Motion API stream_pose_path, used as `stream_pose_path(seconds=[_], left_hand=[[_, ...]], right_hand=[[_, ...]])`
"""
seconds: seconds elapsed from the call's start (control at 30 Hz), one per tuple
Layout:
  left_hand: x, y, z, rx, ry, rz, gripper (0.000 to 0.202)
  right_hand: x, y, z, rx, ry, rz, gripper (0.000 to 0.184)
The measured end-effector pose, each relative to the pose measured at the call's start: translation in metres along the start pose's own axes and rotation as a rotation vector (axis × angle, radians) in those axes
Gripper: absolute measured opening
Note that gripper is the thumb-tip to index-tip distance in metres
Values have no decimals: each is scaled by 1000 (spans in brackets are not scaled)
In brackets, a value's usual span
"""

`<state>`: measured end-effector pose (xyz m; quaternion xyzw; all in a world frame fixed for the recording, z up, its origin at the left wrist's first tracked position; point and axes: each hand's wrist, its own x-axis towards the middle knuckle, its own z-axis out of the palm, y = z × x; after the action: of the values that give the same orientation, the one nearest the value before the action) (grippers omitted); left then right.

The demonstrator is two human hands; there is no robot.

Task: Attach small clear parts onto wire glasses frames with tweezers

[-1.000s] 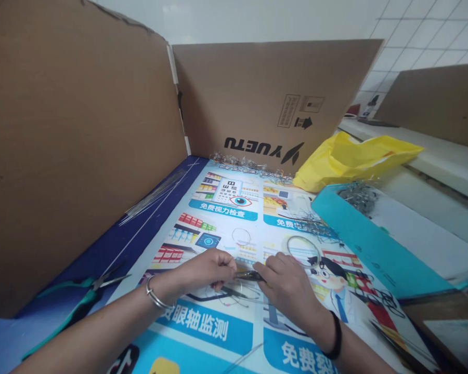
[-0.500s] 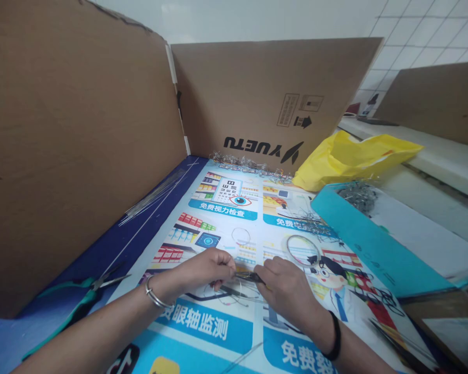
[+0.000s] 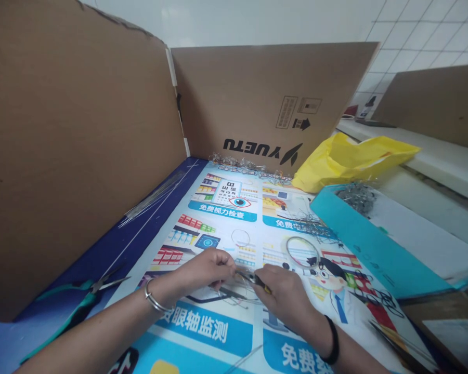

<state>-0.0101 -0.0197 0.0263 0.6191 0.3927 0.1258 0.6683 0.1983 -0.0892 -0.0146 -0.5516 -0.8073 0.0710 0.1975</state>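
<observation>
Well to the left of the left hand (image 3: 220, 270) stands a tall brown cardboard panel (image 3: 74, 130), and ahead of both hands a printed panel (image 3: 234, 93) meets it at a corner, its YUETU lettering upside down. Ahead and right of the right hand (image 3: 286, 291) lies a crumpled yellow bag (image 3: 347, 163); farther that way are a small bottle (image 3: 368, 107) and white wall tiles (image 3: 405, 36).

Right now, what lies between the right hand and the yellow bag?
In the head view, a wire ring nearest the right hand, then loose wires, then the turquoise box by the yellow bag.
</observation>
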Motion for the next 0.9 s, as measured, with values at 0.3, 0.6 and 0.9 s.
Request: stream_pose_path(seconds=[0.3, 0.6, 0.9], left_hand=[[1, 0, 0, 35, -14, 16, 13], [1, -6, 2, 140, 43, 91, 11], [0, -3, 3, 227, 20, 98, 11]], right_hand=[[-2, 2, 7, 44, 19, 28, 15], [-1, 3, 6, 37, 90, -42, 11], [1, 3, 0, -79, 170, -122, 8]])
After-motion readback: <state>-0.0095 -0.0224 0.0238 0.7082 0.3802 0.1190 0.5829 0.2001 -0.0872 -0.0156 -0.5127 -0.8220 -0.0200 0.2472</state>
